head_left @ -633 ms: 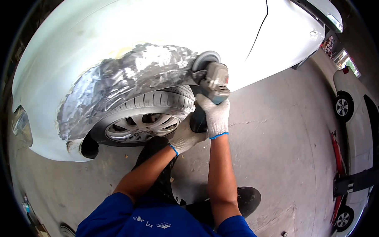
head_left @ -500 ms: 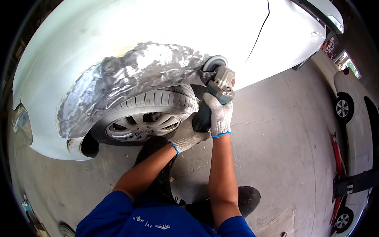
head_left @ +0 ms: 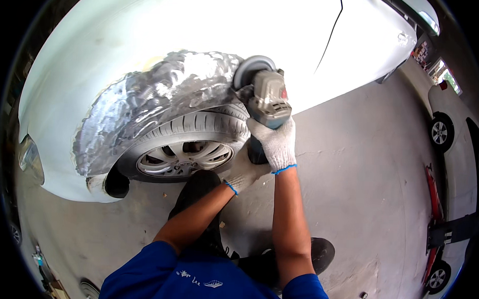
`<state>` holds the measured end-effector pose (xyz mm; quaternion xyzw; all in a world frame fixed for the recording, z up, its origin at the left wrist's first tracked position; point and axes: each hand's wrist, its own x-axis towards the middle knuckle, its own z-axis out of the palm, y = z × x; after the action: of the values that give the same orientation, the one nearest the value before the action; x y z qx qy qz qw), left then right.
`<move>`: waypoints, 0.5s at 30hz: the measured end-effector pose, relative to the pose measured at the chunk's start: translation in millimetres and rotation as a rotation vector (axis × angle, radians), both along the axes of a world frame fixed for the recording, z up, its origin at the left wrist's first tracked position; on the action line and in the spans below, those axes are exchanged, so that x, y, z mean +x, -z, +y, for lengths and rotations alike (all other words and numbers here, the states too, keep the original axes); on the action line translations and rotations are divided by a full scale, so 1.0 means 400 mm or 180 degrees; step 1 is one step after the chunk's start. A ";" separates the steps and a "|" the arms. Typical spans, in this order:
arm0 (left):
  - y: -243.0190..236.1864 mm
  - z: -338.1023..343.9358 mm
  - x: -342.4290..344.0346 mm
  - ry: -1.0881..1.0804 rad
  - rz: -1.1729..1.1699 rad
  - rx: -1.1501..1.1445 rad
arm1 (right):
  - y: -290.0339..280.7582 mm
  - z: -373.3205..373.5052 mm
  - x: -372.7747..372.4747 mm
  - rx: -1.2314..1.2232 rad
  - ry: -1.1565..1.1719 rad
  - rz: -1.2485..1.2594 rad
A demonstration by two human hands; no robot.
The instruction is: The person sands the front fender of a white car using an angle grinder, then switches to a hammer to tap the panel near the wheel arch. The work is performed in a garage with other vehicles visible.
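Observation:
An angle grinder (head_left: 272, 100) with a round grey disc (head_left: 251, 71) is held in both of my hands. My right hand (head_left: 279, 143), in a white knit glove, wraps round its body behind the head. Lower down, my gloved left hand (head_left: 243, 170) is closed about the rear of the handle, its fingers partly hidden. The disc is at the right end of a shiny, bare-metal patch (head_left: 165, 89) above the wheel arch of a white car (head_left: 84, 54). Whether the disc touches the metal I cannot tell. Just below the patch is the tyre (head_left: 198, 124), with a spoked wheel (head_left: 183, 161).
My bent knee (head_left: 204, 182) is close to the wheel. Another car (head_left: 457, 173) stands at the far right beside a red lift part (head_left: 434, 196). Small items (head_left: 45, 274) lie on the grey concrete floor (head_left: 355, 169) at the lower left.
The grinder and both hands have shifted relative to the car: the disc has moved left along the panel, toward the bare-metal patch. The grip of both hands stays the same.

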<state>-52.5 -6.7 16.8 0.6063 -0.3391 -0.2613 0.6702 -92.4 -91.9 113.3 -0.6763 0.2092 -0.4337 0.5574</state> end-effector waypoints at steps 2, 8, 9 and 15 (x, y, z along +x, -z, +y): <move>0.014 -0.007 0.016 0.0120 -0.0107 0.0070 | 0.002 -0.009 0.004 -0.0021 0.0090 -0.0046; -0.081 0.000 -0.047 0.0904 0.0484 0.1087 | 0.116 -0.099 -0.056 0.0707 0.0609 0.0115; -0.015 -0.005 -0.059 0.0889 0.0490 0.0882 | 0.128 -0.088 -0.067 0.0794 0.0609 0.0057; 0.030 0.067 -0.069 0.0508 -0.0727 0.1253 | 0.146 -0.026 -0.081 0.1035 0.0412 -0.0064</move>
<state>-79.9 20.1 4.7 0.7222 -0.4021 -0.3042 0.4736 -124.9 -102.2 54.8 -0.5580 0.3140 -0.4359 0.6325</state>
